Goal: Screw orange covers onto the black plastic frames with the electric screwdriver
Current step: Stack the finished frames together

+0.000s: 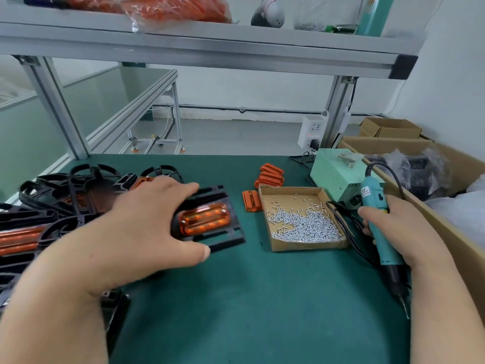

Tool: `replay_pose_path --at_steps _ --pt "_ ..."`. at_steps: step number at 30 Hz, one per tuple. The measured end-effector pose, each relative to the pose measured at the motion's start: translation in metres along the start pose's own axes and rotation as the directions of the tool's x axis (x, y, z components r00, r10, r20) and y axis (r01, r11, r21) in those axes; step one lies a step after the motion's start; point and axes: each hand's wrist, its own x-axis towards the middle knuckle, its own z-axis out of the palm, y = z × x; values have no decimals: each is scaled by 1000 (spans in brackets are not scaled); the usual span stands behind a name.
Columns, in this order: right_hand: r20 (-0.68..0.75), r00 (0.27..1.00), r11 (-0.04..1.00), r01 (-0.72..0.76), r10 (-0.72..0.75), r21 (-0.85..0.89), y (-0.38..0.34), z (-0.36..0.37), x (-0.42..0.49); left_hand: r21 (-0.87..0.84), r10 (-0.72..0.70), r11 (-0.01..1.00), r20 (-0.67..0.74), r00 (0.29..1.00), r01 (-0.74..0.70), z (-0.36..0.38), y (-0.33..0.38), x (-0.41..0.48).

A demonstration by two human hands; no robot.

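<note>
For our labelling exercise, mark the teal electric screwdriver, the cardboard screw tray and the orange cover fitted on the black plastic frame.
teal electric screwdriver (372, 197): head view, upper handle.
cardboard screw tray (309, 246): head view, front wall.
orange cover (204, 219): head view, ribbed top.

Small-parts assembly workshop, factory-line type. Desk topped with a green mat and framed in aluminium profile that carries an overhead shelf. A like bench stands at upper left on a bare grey floor. Corded electric screwdriver at right, near a pale green power box. Open cardboard tray heaped with loose screws. Batch stock all round: piled black frames at left, stacked orange covers at centre, bagged orange parts on the shelf, cartons at far right.
</note>
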Motion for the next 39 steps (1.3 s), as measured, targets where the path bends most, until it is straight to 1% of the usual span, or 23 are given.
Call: replay_pose_path --at_steps 3,5,9,12,16,21,25,29,33,39 --pt "-35 999 993 3 -7 -121 -4 -3 -4 158 -122 977 -141 982 144 -12 -20 -1" --pt "-53 998 977 16 -28 -214 -4 -5 -5 192 -193 953 -209 959 234 -16 -35 -1" --pt "-52 997 948 31 -50 -318 0 -6 -3 217 -287 913 -254 923 344 -14 -69 -2" --pt "-31 997 935 52 -68 -350 2 -6 -4 236 -335 888 -258 906 395 -7 -91 -1" --pt "-15 997 923 59 -69 -379 2 -9 -5 199 -324 897 -307 895 394 7 -120 -2" --pt "9 999 897 47 -48 -439 3 -15 -8 178 -275 920 -338 900 348 16 -145 -4" --pt "39 998 875 63 -50 -480 -1 -16 -12 165 -257 929 -356 899 331 19 -151 -5" --pt "58 996 856 93 -74 -509 -6 -15 -16 133 -269 935 -339 902 329 21 -153 -5" --pt "49 994 857 113 -102 -502 -8 -15 -17 134 -265 936 -339 903 325 20 -156 -6" --pt "63 991 844 132 -116 -519 -6 -17 -18 181 -204 943 -351 914 280 23 -156 -3"
